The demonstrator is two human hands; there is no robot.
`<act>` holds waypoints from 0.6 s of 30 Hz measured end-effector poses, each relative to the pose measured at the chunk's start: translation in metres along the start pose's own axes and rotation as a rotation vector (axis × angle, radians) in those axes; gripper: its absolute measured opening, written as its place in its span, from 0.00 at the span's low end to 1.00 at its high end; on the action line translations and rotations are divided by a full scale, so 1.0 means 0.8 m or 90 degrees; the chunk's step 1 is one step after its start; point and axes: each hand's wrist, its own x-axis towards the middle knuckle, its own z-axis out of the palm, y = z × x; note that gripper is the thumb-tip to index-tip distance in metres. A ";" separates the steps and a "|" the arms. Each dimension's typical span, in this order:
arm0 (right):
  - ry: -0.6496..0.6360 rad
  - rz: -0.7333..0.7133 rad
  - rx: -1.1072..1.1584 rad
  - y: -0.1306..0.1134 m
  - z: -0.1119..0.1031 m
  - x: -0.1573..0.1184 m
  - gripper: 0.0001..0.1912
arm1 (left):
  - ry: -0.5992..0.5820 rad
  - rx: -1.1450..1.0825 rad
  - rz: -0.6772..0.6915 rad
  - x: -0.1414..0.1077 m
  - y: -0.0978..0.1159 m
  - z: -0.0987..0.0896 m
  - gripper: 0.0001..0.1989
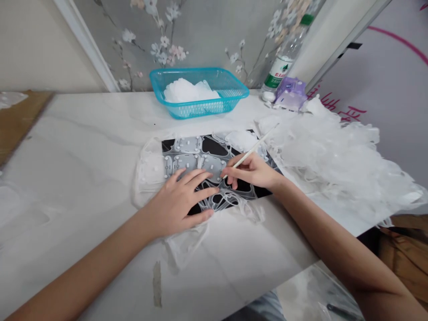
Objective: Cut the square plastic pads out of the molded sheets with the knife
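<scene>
A translucent moulded sheet [187,145] with rounded panels lies over a black mat [213,147] on the table. My left hand [182,196] rests on its lower left part, palm down with the fingers spread. In my right hand [252,171] a thin white stick [256,146] is pinched like a pen. Its lower end meets the sheet near a panel's edge, just right of my left fingertips; the exact tip is hard to see. Loose clear strips [240,206] hang off the sheet's near edge, and more of the translucent sheet [150,167] spreads left of the mat.
A blue basket [200,108] with whitish translucent pieces stands at the back. Behind it to the right are a water bottle [281,67] and a purple item [291,93]. A large heap of clear scraps [344,156] covers the right side. Brown board [20,120] lies far left.
</scene>
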 end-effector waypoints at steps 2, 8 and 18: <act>-0.004 -0.002 -0.015 0.000 0.001 0.000 0.16 | -0.001 0.004 0.000 0.000 0.000 0.001 0.21; -0.017 -0.048 -0.097 -0.008 0.004 -0.005 0.13 | -0.002 0.013 0.003 0.000 0.000 0.001 0.21; -0.029 -0.062 -0.160 -0.018 -0.002 -0.008 0.11 | 0.001 0.009 0.004 0.000 0.000 -0.001 0.21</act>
